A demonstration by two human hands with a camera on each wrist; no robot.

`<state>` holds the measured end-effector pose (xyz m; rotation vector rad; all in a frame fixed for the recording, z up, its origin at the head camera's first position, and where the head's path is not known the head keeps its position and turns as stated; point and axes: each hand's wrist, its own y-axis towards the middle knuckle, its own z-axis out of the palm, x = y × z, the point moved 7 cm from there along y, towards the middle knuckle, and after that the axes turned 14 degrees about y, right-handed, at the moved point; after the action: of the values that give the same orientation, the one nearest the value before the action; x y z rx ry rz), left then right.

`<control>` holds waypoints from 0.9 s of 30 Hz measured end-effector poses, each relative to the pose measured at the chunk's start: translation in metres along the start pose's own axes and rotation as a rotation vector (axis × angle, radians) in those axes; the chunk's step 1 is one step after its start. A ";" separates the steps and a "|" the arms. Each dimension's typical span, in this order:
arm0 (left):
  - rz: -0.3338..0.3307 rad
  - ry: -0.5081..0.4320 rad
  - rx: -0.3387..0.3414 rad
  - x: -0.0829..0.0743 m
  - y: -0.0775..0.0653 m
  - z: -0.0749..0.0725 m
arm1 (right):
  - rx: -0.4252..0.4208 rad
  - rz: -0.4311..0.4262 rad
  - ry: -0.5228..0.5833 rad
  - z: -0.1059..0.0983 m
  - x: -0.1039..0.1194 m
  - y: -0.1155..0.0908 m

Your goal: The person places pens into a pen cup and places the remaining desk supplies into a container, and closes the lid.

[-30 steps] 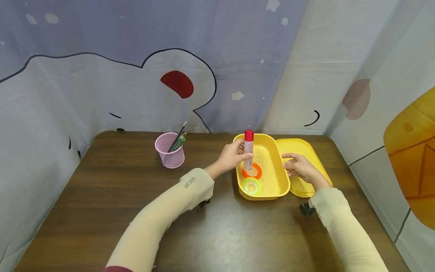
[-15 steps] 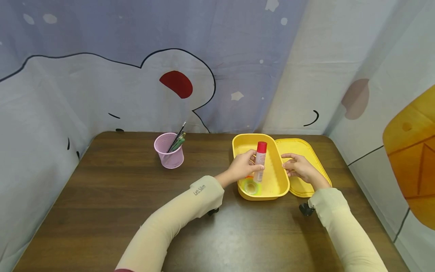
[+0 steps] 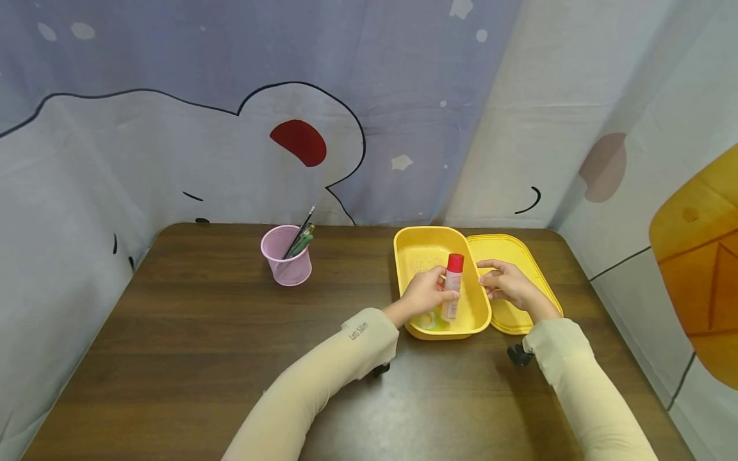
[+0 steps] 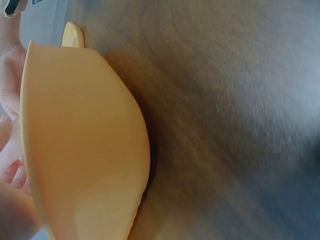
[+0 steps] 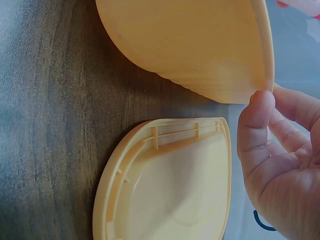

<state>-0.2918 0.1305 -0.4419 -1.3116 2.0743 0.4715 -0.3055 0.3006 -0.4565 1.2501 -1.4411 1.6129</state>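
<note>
My left hand (image 3: 422, 296) grips a glue stick (image 3: 452, 285) with a red cap and pale tube, held upright over the yellow plastic box (image 3: 421, 246). Inside the box a green-yellow tape roll (image 3: 426, 321) shows partly below that hand. An orange roll is mostly hidden behind the fingers. At the box's right side my right hand (image 3: 515, 288) pinches the rim between thumb and fingers, as the right wrist view shows with the hand (image 5: 285, 155) on the box edge (image 5: 267, 60). In the left wrist view the box wall (image 4: 85, 140) covers much of the left hand.
A yellow lid (image 3: 510, 253) lies on the wooden table (image 3: 202, 339) to the right of the box, partly under the right hand. Farther left stands a pink mesh cup (image 3: 293, 272) with a pencil and pens. A printed curtain (image 3: 230, 160) hangs behind the table.
My left hand has carried the glue stick rightward and toward me, from the box's left side to its right part. The right hand has stayed on the rim.
</note>
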 end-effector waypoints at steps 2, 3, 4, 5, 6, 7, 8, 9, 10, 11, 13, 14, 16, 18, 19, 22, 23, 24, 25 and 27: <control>-0.025 -0.002 0.003 0.001 0.001 0.004 | 0.001 0.001 0.000 0.000 0.000 0.000; -0.038 -0.002 0.004 0.002 0.001 0.006 | 0.000 0.002 0.000 0.000 0.000 0.000; -0.049 -0.001 0.007 0.003 0.001 0.008 | -0.001 0.003 0.001 0.000 0.000 0.000; -0.059 -0.002 0.009 0.003 0.002 0.009 | -0.002 0.004 0.002 0.000 0.000 0.000; -0.069 -0.003 0.013 0.004 0.002 0.011 | -0.005 0.006 0.004 0.000 -0.001 0.000; -0.077 -0.003 0.017 0.004 0.002 0.012 | -0.006 0.006 0.004 0.000 -0.001 0.000; -0.082 0.002 0.022 0.004 0.002 0.014 | -0.006 0.006 0.005 0.000 -0.001 0.000; -0.087 0.003 0.028 0.004 0.003 0.015 | -0.007 0.007 0.004 0.000 -0.001 0.000; -0.091 0.003 0.034 0.004 0.003 0.016 | -0.007 0.006 0.005 0.000 -0.001 0.000; -0.094 0.006 0.038 0.004 0.003 0.017 | -0.006 0.006 0.005 0.001 -0.001 0.000; -0.098 0.013 0.047 0.004 0.004 0.019 | -0.004 0.006 0.003 0.001 0.000 0.000; -0.099 0.014 0.049 0.004 0.004 0.020 | -0.002 0.007 0.005 0.001 0.000 0.000; -0.101 0.010 0.054 0.003 0.004 0.021 | 0.003 0.010 0.013 0.001 0.001 -0.001; -0.105 0.001 0.057 0.003 0.004 0.021 | 0.006 0.014 0.008 0.004 0.004 -0.004; -0.107 -0.004 0.056 0.003 0.003 0.022 | 0.005 0.018 0.007 0.006 0.007 -0.006; -0.118 -0.008 0.054 0.004 0.004 0.024 | 0.002 0.017 0.003 0.005 0.006 -0.006; -0.122 -0.010 0.052 0.005 0.004 0.024 | 0.001 0.016 0.001 0.005 0.006 -0.006; -0.129 -0.013 0.051 0.005 0.004 0.024 | 0.001 0.015 0.005 0.004 0.004 -0.004; -0.135 -0.017 0.051 0.005 0.005 0.024 | -0.001 0.014 0.005 0.002 0.002 -0.002; -0.148 -0.029 0.050 0.006 0.005 0.025 | -0.002 0.014 0.007 -0.001 -0.001 0.001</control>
<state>-0.2904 0.1436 -0.4648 -1.4083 1.9365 0.3692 -0.3059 0.3012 -0.4579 1.2345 -1.4506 1.6230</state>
